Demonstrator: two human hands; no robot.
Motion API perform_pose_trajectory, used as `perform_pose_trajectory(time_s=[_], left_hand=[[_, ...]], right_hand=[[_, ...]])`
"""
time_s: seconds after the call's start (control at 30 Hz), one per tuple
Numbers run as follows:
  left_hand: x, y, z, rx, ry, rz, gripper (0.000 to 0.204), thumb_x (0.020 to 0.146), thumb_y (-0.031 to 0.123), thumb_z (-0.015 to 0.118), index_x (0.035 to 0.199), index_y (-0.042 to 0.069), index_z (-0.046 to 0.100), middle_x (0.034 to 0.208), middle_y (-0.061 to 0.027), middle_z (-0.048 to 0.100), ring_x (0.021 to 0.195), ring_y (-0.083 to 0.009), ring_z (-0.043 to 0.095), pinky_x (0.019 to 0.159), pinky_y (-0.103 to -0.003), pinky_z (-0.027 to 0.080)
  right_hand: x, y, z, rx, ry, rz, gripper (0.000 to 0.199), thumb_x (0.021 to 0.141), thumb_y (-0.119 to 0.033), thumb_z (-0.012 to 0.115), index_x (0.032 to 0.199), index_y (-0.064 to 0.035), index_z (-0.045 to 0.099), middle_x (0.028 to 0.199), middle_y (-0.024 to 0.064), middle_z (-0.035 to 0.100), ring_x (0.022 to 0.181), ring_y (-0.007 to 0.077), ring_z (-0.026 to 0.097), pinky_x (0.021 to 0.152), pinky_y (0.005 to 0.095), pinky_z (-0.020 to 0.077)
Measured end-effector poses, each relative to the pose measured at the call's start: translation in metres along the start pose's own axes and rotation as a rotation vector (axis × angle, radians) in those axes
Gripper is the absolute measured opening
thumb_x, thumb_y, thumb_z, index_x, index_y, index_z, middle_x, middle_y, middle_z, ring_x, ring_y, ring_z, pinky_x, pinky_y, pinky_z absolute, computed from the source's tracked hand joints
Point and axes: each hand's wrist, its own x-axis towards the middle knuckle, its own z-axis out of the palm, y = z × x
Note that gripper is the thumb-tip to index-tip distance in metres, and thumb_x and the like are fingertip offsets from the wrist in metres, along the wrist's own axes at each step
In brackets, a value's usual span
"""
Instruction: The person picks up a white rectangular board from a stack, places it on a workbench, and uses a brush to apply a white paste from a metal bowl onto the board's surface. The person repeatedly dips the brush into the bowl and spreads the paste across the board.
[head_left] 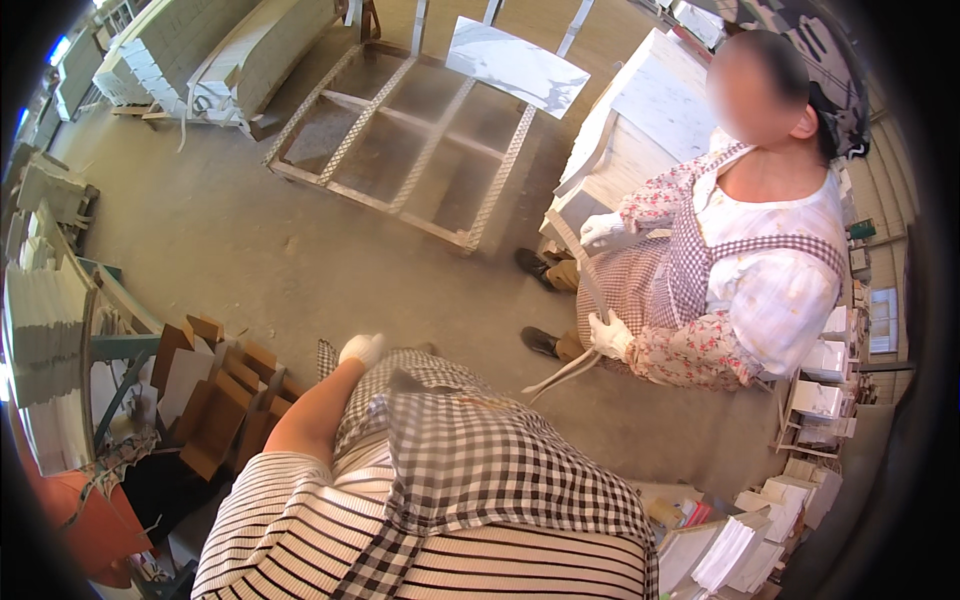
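Head view, looking down over the wearer's own body. The left hand (362,349), in a white glove, hung at the top edge of the checked apron (470,450), with the bare forearm running back toward the striped top (300,530). The fingers were curled, but I could not tell whether they pinched the apron cloth or only rested on it. The right hand was out of view.

Progress, as a judgement: the apron lay across the wearer's front, so it appeared at least draped on. Whether it was tied could not be seen.

Opposite stood a co-worker in a similar checked apron over a floral blouse, whose gloved hands (608,335) held a pale flat strap (585,275), loose ends trailing near the concrete floor (250,250).

Materials: woven black-and-white gingham, soft and creased; knit gloves; dusty grey concrete. A metal frame (420,150) lay flat on the floor beyond. Brown cardboard pieces (215,400) were stacked at the left, white boxes at the right.
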Motion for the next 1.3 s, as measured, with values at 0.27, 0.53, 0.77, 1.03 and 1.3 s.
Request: perform_pose_trajectory(time_s=[0.27,0.53,0.77,1.03,1.3], left_hand=[[-0.007,-0.017,-0.002,-0.129,0.07,-0.13,0.054,0.091,0.04,0.036,0.108,0.002,0.07,0.115,-0.0263,0.064,0.111,-0.0421,0.059,0.097,-0.046,0.044],[-0.012,-0.011,0.004,-0.26,0.092,-0.228,0.057,0.088,0.042,0.037,0.106,0.0,0.071,0.114,-0.0253,0.066,0.11,-0.0405,0.061,0.096,-0.045,0.044],[-0.013,-0.013,0.007,-0.161,0.077,-0.164,0.055,0.086,0.042,0.04,0.107,0.002,0.071,0.113,-0.0255,0.066,0.109,-0.042,0.061,0.095,-0.046,0.044],[-0.018,-0.022,0.0,-0.321,0.165,-0.266,0.053,0.086,0.043,0.042,0.097,0.003,0.073,0.103,-0.0239,0.069,0.103,-0.0403,0.063,0.093,-0.045,0.045],[0.015,-0.023,-0.044,-0.396,0.247,-0.291,0.055,0.087,0.047,0.042,0.098,0.003,0.073,0.103,-0.0247,0.069,0.102,-0.0399,0.064,0.093,-0.045,0.045]], right_hand=[[0.017,-0.003,-0.006,0.025,0.0,-0.036,0.03,0.091,-0.022,0.047,0.089,0.0039,0.062,0.102,0.0224,0.067,0.095,0.0367,0.062,0.086,0.0436,0.0472],[0.035,-0.008,-0.015,0.183,0.016,-0.054,0.031,0.091,-0.022,0.047,0.088,0.0044,0.062,0.102,0.0226,0.067,0.095,0.037,0.062,0.086,0.0437,0.0468],[0.044,0.013,-0.013,-0.136,-0.071,-0.185,0.029,0.09,-0.021,0.048,0.088,0.004,0.062,0.1,0.0221,0.067,0.094,0.0367,0.062,0.085,0.0437,0.0469],[0.076,-0.012,-0.051,-0.177,0.047,-0.138,0.028,0.091,-0.021,0.05,0.091,0.0036,0.063,0.102,0.0209,0.067,0.095,0.0348,0.062,0.085,0.0425,0.0473],[0.123,-0.087,-0.111,-0.207,0.226,-0.12,0.028,0.091,-0.02,0.051,0.095,0.0033,0.065,0.103,0.0197,0.068,0.095,0.0329,0.063,0.085,0.0413,0.0477]])
